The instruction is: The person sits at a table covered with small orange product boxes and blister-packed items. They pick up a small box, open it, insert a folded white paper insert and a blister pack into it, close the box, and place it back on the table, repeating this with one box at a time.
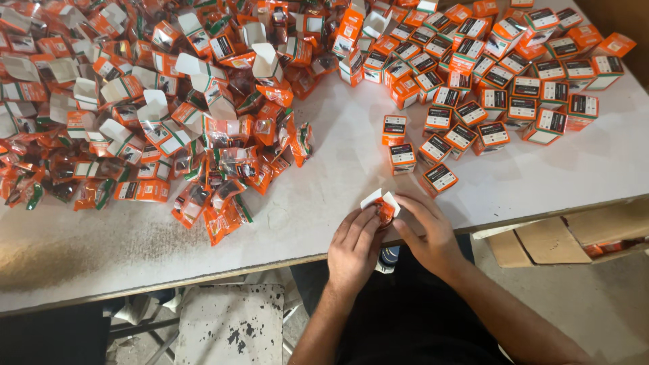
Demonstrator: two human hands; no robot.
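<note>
We see a small orange cardboard box with open white flaps (pixel 383 205) held just above the near edge of the white, scuffed tabletop (pixel 318 203), between the two hands. Our left hand (pixel 353 249) curls around it from the left, fingers pressed against its side, while our right hand (pixel 424 233) pinches it from the right with thumb and forefinger close to the flaps. Both hands touch the box, and it sits clear of the tabletop surface, as far as we can tell.

Just beyond the hands, a few closed orange boxes with dark labels (pixel 439 178) stand apart from the rest. Behind them, toward the far right, a wide cluster of closed orange boxes (pixel 500 88) covers the tabletop, packed close together. To the left lies a big heap of orange plastic packets with dark contents (pixel 230 169), mixed with open orange boxes with raised white flaps (pixel 155 108); the heap reaches the left edge of the view.

Below the tabletop edge we see a white, paint-chipped stool seat (pixel 231 326) on the left, and on the right a brown cardboard carton (pixel 554 240) resting on the floor.
</note>
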